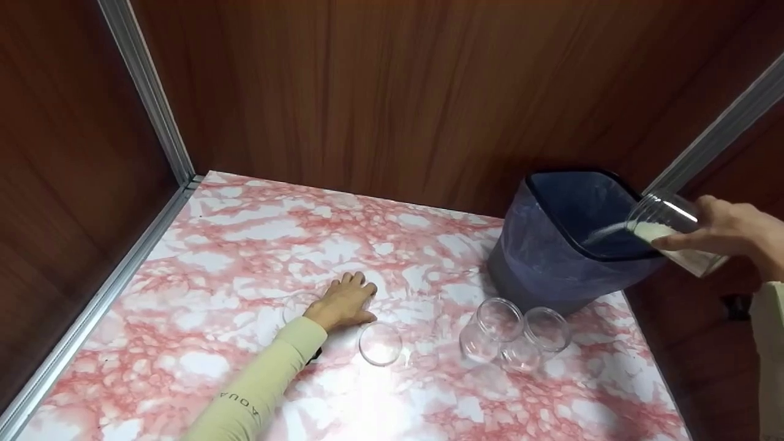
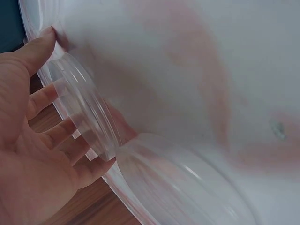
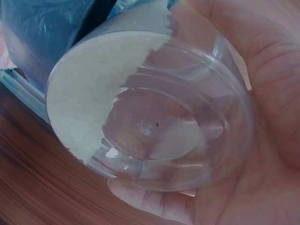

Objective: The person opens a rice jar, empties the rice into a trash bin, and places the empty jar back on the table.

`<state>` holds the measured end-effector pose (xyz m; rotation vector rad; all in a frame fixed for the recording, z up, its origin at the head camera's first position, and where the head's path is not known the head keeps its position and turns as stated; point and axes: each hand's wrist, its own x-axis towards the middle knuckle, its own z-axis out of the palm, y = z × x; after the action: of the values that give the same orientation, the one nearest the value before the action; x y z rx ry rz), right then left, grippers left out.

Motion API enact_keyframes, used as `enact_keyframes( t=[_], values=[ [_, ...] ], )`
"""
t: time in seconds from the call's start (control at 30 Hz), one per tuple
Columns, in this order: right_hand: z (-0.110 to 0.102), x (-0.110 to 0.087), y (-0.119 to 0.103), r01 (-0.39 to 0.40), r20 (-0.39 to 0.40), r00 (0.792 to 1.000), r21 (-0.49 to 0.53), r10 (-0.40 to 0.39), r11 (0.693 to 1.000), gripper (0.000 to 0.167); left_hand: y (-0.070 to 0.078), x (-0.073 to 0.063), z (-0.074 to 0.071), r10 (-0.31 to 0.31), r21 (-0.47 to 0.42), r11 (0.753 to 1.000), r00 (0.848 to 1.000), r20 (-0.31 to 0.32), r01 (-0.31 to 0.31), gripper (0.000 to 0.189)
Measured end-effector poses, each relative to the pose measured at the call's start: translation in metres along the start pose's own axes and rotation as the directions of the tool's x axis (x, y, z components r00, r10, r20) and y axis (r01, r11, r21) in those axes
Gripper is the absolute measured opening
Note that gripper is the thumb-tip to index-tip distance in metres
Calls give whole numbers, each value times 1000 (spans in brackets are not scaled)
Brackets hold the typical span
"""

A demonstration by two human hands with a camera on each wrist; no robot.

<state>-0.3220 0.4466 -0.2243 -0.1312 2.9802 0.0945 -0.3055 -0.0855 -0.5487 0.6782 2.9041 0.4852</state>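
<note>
My right hand (image 1: 729,229) grips a clear plastic jar (image 1: 667,211), tipped over a grey bin with a translucent bag liner (image 1: 533,263). White grainy powder (image 3: 89,98) lies along the jar's lower side, and a stream of it falls from the mouth into the bin. Flat over the table, my left hand (image 1: 346,303) has its fingers spread. In the left wrist view its fingers lie behind a clear round lid (image 2: 89,108), apparently touching it. A second clear lid (image 2: 187,183) lies close by.
Two clear jars (image 1: 481,337) (image 1: 542,337) stand in front of the bin. The red-and-white marbled table (image 1: 245,245) meets dark wood panels (image 1: 380,104) at the back and sides, with metal rails (image 1: 153,98) at the corners.
</note>
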Motion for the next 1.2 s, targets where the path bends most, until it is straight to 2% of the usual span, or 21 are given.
enact_keyframes(
  t=[0.3,0.63,0.7,1.0,1.2],
  values=[
    [-2,-1,-8,-9,27,1000,0,9,1000,86,1,0,-1,-10,1,1000,1000,8,10,51],
    [-5,1,-14,-25,0,1000,-42,25,999,93,1,-2,-2,0,-14,1000,1000,5,0,50],
    [-6,1,-15,-21,0,1000,-38,21,999,90,1,-2,-1,1,-10,1000,1000,5,-1,50],
    [-8,4,-16,-22,66,998,-56,26,998,96,1,-2,-2,-2,-7,1000,1000,11,2,50],
    [-9,4,-17,-48,65,997,-62,52,997,94,2,-2,-3,-5,1,1000,1000,26,5,50]
  ],
)
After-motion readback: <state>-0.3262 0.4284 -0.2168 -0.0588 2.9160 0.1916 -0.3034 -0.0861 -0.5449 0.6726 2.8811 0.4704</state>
